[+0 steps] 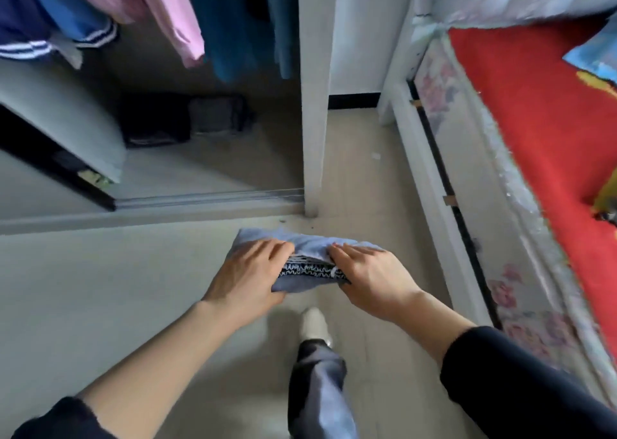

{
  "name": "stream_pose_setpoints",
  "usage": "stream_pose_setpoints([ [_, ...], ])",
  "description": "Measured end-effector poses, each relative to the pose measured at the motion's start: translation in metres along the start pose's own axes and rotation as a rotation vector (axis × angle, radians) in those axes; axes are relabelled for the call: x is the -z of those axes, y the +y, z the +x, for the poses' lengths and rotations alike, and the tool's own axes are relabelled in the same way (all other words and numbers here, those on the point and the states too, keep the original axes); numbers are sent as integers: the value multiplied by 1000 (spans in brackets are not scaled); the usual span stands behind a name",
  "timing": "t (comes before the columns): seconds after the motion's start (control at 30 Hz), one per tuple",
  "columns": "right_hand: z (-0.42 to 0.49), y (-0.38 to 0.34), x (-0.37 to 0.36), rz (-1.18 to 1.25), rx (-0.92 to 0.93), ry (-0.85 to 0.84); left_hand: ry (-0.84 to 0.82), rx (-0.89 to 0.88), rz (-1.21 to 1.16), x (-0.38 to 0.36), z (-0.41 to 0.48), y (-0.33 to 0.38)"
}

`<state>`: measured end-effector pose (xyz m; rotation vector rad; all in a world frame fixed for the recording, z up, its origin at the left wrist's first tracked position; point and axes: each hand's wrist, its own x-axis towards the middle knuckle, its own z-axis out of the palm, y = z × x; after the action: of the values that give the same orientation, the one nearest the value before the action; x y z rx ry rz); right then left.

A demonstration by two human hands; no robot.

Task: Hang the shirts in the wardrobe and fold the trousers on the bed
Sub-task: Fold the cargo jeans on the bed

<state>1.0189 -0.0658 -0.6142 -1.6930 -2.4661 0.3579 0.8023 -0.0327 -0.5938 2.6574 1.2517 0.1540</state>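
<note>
With the left grip [248,273] and the right grip [370,271], held a folded pair of trousers [310,241] in the air above the floor [100,288], in front of the open wardrobe [314,104] and well apart from the bed [467,171]. Curled the fingers of each over the top of the bundle, one at each end, pinching the cloth between fingers and palm. Soft, pale blue-grey fabric, pressed into a flat, roughly oblong packet of several layers. Between the two, a gathered elastic waistband [307,270], puckered, with black-and-white zigzag stitching.

Inside the wardrobe, hanging from above: a smooth pink garment [167,11], a teal garment [230,21] in long straight folds, and a navy garment [26,21] edged with white stripes. On the wardrobe's bottom, a dark boxy bag [153,121] with a grey bag [217,114] just beside it; too blurred to tell the material. Along the sill, a pale metal sliding track [207,198].

To the right, a red fuzzy blanket [534,121] spread over the bed, above a floral, glossy-looking mattress side. Below the bundle, a pale shoe [314,325] and a grey trouser leg [320,388] on smooth beige flooring. Black sleeves [517,388] pushed up both forearms.
</note>
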Motion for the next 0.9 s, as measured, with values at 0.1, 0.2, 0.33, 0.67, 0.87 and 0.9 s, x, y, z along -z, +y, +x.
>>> stream_pose_setpoints([
  [0.1, 55, -15, -27, -54, 59, -58, -36, 44, 60, -15, 0, -56],
  [0.2, 113, -26, -56, -96, 106, -165, -117, 96, 53, -34, 7, -115],
  [0.33, 193, -39, -99, -71, 117, -270, -104, 183, 4, -58, 11, -196],
  [0.67, 410, -98, -211, -133, 251, -257, -66, 325, 178, -120, 27, -425],
  [0.87, 533, -125, -272, -202, 250, -204, -46, 368, 334, -146, 47, -550],
  [0.9, 552, -127, -281, -216, 249, -177, -32, 381, 344, -149, 51, -568],
])
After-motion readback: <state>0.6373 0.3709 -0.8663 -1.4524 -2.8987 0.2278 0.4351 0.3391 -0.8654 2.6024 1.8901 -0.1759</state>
